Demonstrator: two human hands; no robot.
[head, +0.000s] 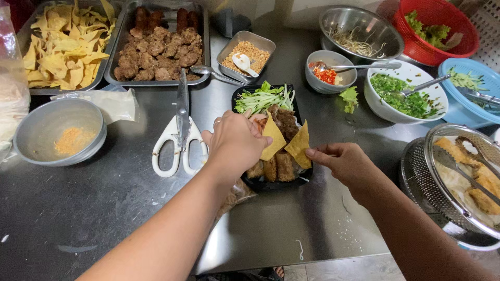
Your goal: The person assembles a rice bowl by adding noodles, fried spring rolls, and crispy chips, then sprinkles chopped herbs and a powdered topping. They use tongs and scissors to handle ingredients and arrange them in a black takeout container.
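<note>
So, one yellow chip (pixel 273 141) is pinched by the left hand (pixel 237 141), another chip (pixel 299 144) by the right hand (pixel 342 160). Both are held over the black tray (pixel 271 184); scissors (pixel 179 130) are seen just left.

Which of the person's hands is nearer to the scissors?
Left. The left hand is right beside the scissors, just to their right; the right hand is farther off, across the black tray.
</note>
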